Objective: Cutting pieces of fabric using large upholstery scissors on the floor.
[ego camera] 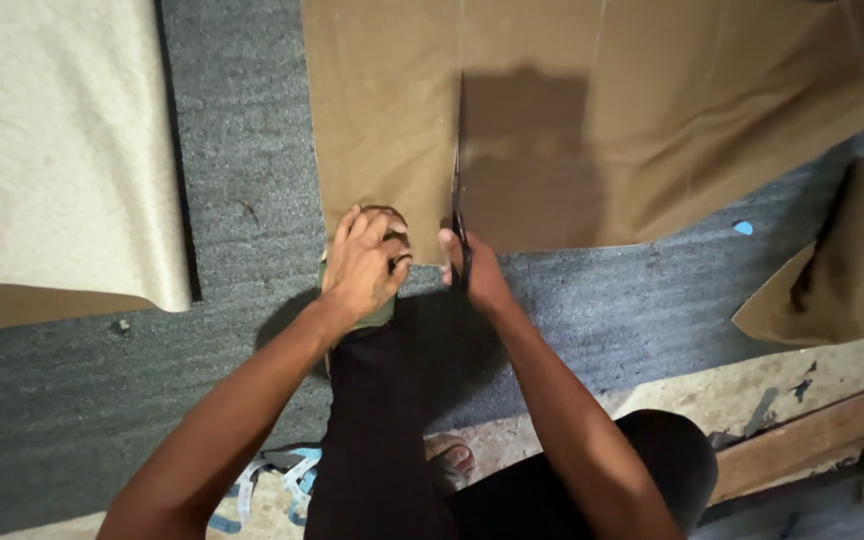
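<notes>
Grey felt floor (242, 150); tan flat fabric sheet (652, 120) at 12. R hand (477, 275) grips dark metal scissors (457, 215), cut just begun, most uncut. L hand (362, 265) fingers curled, pinning hem.

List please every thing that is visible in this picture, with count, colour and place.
brown fabric: one, tan, top centre, flat on carpet
scissors: one, dark, at the fabric's near edge
cream sheet: one, off-white, top left
carpet: one, grey, under everything
fabric scrap: one, tan, right edge
measuring tape: one, light blue, bottom, beside leg
wooden frame: one, brown, bottom right
left hand: pressing fabric edge
right hand: holding scissors
</notes>
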